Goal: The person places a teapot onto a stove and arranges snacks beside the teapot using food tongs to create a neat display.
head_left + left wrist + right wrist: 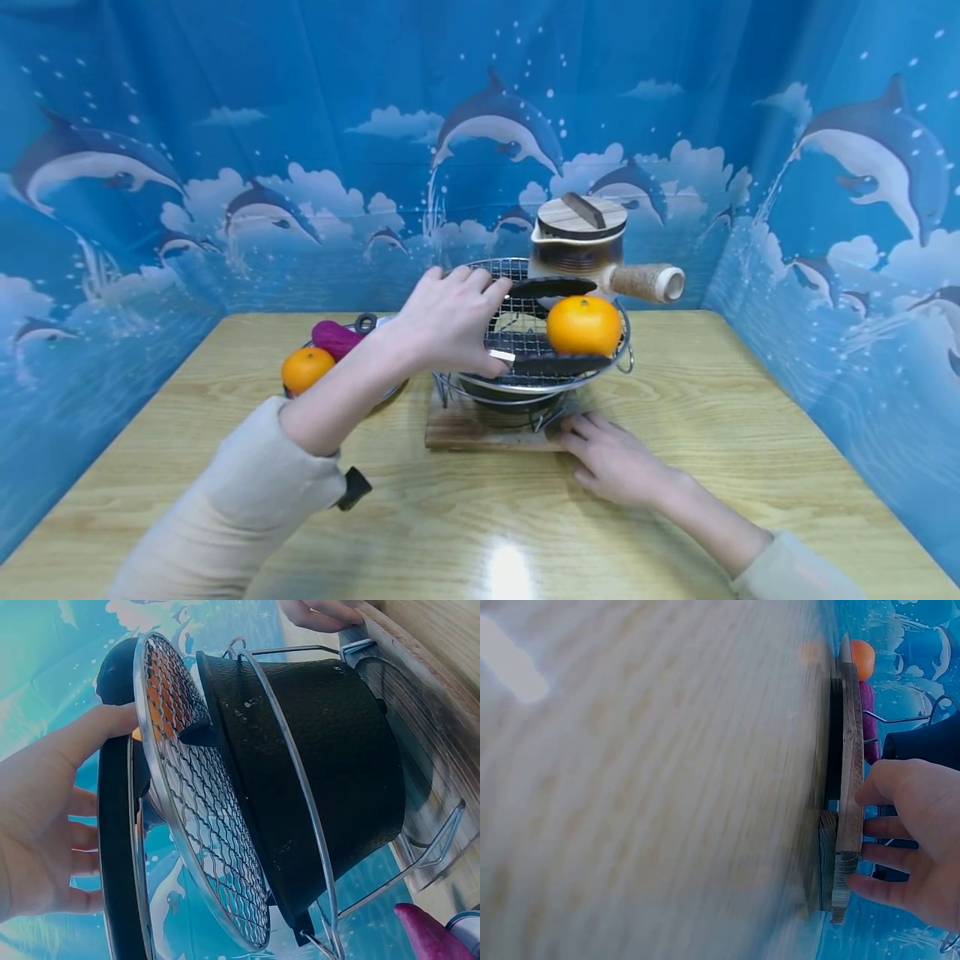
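Note:
My left hand (457, 321) holds black tongs (558, 364) with a silver part, over a round wire grill rack (217, 847). The black ends of the tongs lie on either side of an orange (585, 325) at the rack's right. Under the rack a black pot (307, 750) sits in a wire stand (300, 772) on a wooden board (480, 437). My right hand (618, 458) rests its fingertips at the board's right front corner, fingers loosely bent. A side-handled teapot (573, 258) with a wooden lid stands at the rack's back right.
Left of the stand, partly behind my left forearm, a plate (393, 390) holds a second orange (307, 369) and a purple vegetable-like thing (335, 338). Blue curtains (315, 117) with dolphins enclose the wood-grain table (420, 533) at the back and sides.

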{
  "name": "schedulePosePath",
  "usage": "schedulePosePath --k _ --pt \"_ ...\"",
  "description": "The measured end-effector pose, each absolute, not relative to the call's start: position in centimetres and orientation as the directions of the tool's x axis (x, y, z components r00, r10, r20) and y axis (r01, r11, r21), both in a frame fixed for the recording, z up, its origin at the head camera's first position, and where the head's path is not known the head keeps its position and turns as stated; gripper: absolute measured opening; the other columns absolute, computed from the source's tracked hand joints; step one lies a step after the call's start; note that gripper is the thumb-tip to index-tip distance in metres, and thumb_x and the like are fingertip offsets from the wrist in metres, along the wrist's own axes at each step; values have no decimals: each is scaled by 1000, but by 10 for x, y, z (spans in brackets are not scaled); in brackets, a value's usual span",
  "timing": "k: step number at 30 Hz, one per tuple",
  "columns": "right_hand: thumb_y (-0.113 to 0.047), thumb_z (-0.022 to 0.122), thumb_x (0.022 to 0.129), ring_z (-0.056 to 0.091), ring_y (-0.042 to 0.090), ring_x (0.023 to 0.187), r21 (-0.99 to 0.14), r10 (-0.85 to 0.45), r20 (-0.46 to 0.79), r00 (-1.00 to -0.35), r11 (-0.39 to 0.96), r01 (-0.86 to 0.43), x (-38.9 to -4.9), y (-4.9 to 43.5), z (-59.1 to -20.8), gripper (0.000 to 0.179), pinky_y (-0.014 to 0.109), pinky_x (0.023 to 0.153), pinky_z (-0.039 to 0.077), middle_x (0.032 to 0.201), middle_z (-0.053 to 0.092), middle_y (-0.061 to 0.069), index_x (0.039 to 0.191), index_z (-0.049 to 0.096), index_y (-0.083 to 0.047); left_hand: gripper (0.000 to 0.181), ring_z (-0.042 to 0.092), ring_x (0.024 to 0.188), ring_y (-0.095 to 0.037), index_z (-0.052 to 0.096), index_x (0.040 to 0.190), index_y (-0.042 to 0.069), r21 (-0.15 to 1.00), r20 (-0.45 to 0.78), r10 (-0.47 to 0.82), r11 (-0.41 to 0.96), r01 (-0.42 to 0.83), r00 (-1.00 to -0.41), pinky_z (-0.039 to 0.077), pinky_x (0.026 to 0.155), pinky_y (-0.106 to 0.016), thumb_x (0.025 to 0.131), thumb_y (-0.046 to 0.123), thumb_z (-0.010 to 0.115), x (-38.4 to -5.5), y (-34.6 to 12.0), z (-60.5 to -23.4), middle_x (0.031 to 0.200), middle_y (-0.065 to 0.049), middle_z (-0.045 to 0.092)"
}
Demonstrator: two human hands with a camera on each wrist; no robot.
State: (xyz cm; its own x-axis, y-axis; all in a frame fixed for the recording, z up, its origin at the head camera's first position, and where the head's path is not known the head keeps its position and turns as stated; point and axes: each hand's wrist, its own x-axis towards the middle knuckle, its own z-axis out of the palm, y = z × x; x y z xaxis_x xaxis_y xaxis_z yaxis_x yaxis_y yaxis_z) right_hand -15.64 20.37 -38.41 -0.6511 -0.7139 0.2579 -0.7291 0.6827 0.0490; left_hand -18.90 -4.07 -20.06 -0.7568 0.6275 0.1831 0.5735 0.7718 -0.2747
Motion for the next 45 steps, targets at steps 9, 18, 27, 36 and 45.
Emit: schedulePosePath --k 9,18,27,36,45 --pt "-12 66 72 52 27 104 45 -709 261 -656 687 -725 -157 205 -386 42 42 89 45 113 57 8 115 63 -10 103 44 116 -28 36 142 10 -245 150 611 784 570 -777 40 90 -45 64 69 66 -188 -45 -201 132 -10 47" --pt "-10 67 71 53 27 102 69 -722 292 -627 670 -739 -158 204 -386 42 42 88 45 111 58 9 113 64 -9 105 43 115 -30 33 143 8 -172 171 597 801 573 -783 41 89 -46 63 66 70 -188 -61 -201 133 -12 45" --pt "-13 68 73 53 28 104 62 -715 271 -644 681 -730 -158 205 -385 43 42 90 45 113 58 10 115 63 -9 109 44 113 -31 29 144 6 -104 247 551 833 543 -797 41 90 -45 61 64 72 -186 -81 -199 129 -15 45" --pt "-12 67 74 52 28 106 44 -707 249 -662 691 -722 -159 205 -385 42 43 91 44 114 57 9 116 62 -10 111 45 114 -33 27 143 4 -49 268 517 850 525 -813 42 88 -47 61 61 75 -185 -94 -198 131 -18 43" --pt "-13 67 75 52 30 106 31 -698 241 -674 700 -714 -159 205 -386 40 45 91 44 114 57 11 115 63 -10 111 46 112 -32 28 143 4 5 313 472 867 498 -825 44 83 -47 59 57 77 -185 -105 -200 129 -18 45"
